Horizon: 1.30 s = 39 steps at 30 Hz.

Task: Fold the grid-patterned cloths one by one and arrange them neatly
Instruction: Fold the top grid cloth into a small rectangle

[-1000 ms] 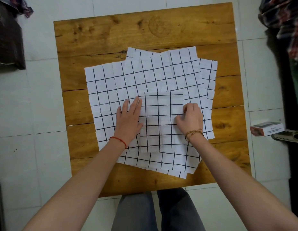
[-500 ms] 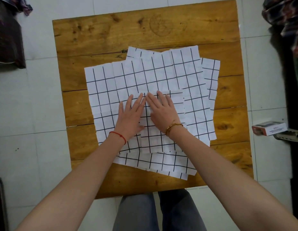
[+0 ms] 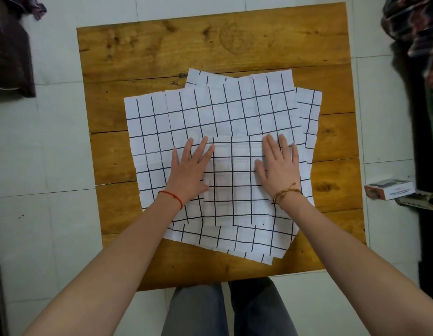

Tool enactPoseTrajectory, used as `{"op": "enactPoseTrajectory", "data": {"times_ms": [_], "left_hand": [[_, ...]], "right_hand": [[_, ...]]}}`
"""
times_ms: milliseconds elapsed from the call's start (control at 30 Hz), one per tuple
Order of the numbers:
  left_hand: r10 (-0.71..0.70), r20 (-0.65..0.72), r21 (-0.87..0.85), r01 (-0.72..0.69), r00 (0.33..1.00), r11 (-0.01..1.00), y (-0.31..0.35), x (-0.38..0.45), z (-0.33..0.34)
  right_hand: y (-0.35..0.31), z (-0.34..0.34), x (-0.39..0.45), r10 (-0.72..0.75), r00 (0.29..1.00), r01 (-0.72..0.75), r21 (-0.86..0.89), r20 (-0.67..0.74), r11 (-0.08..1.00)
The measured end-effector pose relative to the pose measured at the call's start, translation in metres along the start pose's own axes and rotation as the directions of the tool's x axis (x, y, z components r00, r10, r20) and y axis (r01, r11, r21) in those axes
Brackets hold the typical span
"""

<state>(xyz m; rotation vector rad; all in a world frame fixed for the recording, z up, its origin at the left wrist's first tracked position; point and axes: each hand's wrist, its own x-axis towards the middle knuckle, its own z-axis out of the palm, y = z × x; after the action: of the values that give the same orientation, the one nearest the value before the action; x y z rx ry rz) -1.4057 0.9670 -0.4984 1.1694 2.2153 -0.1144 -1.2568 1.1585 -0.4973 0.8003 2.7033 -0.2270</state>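
A folded white cloth with a black grid (image 3: pixel 235 183) lies on top of a pile of unfolded grid cloths (image 3: pixel 225 112) spread over the wooden table (image 3: pixel 186 49). My left hand (image 3: pixel 190 170) lies flat with fingers spread across the folded cloth's left edge. My right hand (image 3: pixel 279 166) presses flat on its right side, fingers apart. Neither hand grips anything. The lower cloths stick out on all sides of the folded one.
The table stands on a white tiled floor. A small red and white box (image 3: pixel 390 189) lies on the floor to the right, beside a shoe (image 3: pixel 421 202). Dark fabric (image 3: pixel 12 59) sits at the left edge, plaid clothing (image 3: pixel 414 32) at the upper right. My knees (image 3: pixel 225 309) are below the table's near edge.
My right hand has slid from the middle of the folded cloth out to its right side, smoothing it. My left hand has stayed at the left edge.
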Motion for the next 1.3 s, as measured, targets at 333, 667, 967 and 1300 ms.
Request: {"op": "enactPoseTrajectory", "data": {"times_ms": [333,667,967,1300], "left_hand": [[-0.011,-0.12,0.015,0.013,0.993,1.0,0.009,-0.018,0.012],[0.026,-0.128,-0.004,-0.026,0.991,1.0,0.025,-0.099,0.074],[-0.001,-0.069,-0.082,-0.005,0.998,0.997,0.048,-0.154,0.106],[-0.3,-0.319,-0.506,0.106,0.899,0.856,0.053,-0.108,0.065]], "right_hand": [[-0.054,-0.002,0.005,-0.316,0.94,0.317,0.01,0.126,0.948],[-0.061,0.002,-0.003,-0.233,0.946,0.237,0.009,0.227,0.971],[-0.06,0.005,-0.005,-0.249,0.947,0.25,0.018,0.203,0.968],[-0.009,-0.011,-0.022,0.478,0.878,-0.335,0.691,-0.018,0.641]]}}
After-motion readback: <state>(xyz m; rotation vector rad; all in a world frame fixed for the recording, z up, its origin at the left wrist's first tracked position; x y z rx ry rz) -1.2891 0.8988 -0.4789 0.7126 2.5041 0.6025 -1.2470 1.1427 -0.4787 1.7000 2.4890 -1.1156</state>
